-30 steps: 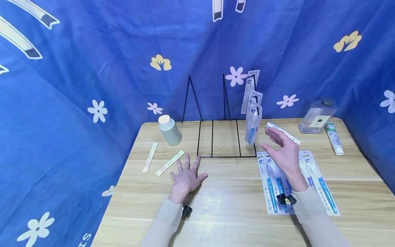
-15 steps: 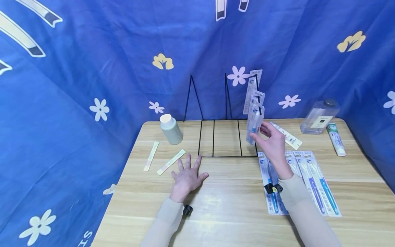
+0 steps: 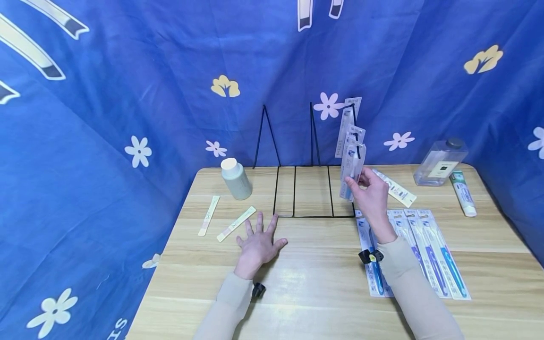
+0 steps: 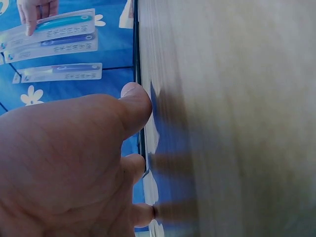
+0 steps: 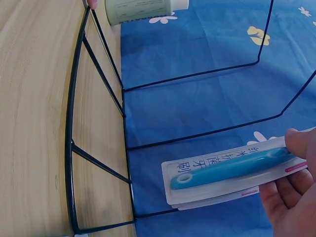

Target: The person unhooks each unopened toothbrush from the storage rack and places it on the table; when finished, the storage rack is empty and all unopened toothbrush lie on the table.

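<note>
My right hand (image 3: pixel 374 198) pinches the lower part of a packaged toothbrush (image 3: pixel 353 163), thumb on its front and fingers behind. This pack hangs from a prong at the right side of a black wire rack (image 3: pixel 314 216), in front of other hanging packs (image 3: pixel 348 120). In the right wrist view its blue handle (image 5: pixel 232 168) shows through the clear blister. My left hand (image 3: pixel 257 245) rests on the table, fingers spread, with its fingertips at the rack's front left corner. The left wrist view shows the thumb (image 4: pixel 136 106) near the tabletop.
Several packaged toothbrushes (image 3: pixel 442 255) lie side by side on the right. Behind them are a white tube (image 3: pixel 397 189), a clear bottle (image 3: pixel 439 163) and a toothpaste tube (image 3: pixel 463 193). A capped bottle (image 3: pixel 236 179) and two paper strips (image 3: pixel 236 224) are at left.
My right hand has moved left from above the toothbrush packs on the table to the hanging one and now grips it. That pack has tilted slightly. My left hand stays put.
</note>
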`<state>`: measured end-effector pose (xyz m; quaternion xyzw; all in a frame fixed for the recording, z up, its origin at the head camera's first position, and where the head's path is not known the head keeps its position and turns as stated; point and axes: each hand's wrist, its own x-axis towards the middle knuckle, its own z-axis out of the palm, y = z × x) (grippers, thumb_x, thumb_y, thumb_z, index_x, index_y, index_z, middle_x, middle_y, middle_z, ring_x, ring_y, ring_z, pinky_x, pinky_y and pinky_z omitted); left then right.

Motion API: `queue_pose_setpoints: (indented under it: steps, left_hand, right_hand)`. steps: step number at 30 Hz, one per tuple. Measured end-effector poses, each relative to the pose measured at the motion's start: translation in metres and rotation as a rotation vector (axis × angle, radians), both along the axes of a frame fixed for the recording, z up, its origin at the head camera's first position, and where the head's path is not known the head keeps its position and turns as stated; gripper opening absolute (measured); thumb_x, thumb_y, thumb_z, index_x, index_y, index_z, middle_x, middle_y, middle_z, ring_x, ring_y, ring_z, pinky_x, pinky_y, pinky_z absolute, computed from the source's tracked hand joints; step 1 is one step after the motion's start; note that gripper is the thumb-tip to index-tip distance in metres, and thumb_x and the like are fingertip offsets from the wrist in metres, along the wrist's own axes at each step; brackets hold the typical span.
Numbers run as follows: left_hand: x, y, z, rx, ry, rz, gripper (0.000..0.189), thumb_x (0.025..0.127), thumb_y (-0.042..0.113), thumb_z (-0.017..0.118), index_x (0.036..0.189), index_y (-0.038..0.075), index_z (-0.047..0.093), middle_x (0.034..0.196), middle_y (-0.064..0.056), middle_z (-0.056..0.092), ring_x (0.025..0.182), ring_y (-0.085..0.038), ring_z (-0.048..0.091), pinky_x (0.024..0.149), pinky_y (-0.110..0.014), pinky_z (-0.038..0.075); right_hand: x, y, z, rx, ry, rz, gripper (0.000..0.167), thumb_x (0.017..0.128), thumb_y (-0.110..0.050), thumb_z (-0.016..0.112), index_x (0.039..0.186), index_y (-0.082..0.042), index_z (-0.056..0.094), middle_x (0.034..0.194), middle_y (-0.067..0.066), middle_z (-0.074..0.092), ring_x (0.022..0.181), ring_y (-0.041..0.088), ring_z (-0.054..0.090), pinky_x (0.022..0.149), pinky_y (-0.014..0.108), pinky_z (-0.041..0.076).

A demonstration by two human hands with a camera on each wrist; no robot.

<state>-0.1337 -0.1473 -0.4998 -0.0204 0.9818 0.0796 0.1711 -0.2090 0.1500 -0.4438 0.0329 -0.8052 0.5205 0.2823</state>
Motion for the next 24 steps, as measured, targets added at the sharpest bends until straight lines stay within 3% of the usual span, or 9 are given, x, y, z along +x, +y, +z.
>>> queue_pose_setpoints:
  steps: [10,24]
  left_hand:
    - [0.0,0.001,-0.001,-0.003,0.001,0.002,0.08,0.096,0.071,0.046,0.162,0.043,0.012,0.173,-0.009,0.001,0.156,-0.052,0.004,0.107,-0.084,0.024]
    - [0.0,0.0,-0.002,-0.006,0.008,-0.003,0.08,0.096,0.07,0.046,0.162,0.042,0.012,0.173,-0.01,0.002,0.155,-0.052,0.004,0.106,-0.084,0.025]
  right_hand:
    - [0.007,0.002,0.005,-0.037,-0.001,0.041,0.03,0.088,-0.005,0.078,0.114,0.005,0.069,0.102,0.024,0.077,0.077,-0.013,0.061,0.07,0.003,0.049]
    - [0.019,0.017,0.005,-0.046,0.027,0.016,0.028,0.089,-0.006,0.077,0.113,0.006,0.069,0.102,0.025,0.076,0.079,-0.019,0.06,0.075,0.003,0.048]
